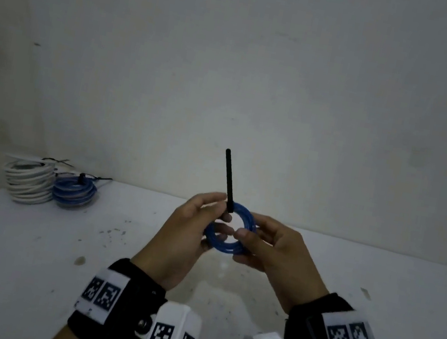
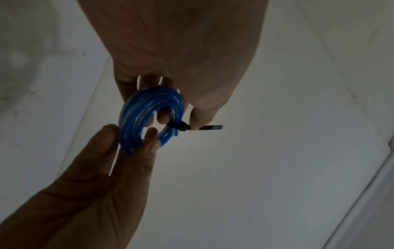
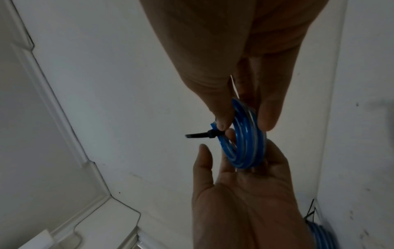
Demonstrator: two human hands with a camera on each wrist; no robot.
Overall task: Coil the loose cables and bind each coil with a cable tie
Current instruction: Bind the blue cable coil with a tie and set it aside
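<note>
I'm pinching the blue cable coil [image 1: 230, 232] with both my left hand [image 1: 183, 240] and right hand [image 1: 279, 254], its black cable tie [image 1: 228, 180] sticking upward.

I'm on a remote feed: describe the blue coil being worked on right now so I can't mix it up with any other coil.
Start from the white table; two finished stacks sit at its far left by the wall, white coils and blue coils. The one you want is the blue coil held above the table's middle between the left hand and right hand. Only it has a black cable tie sticking straight up.
</note>
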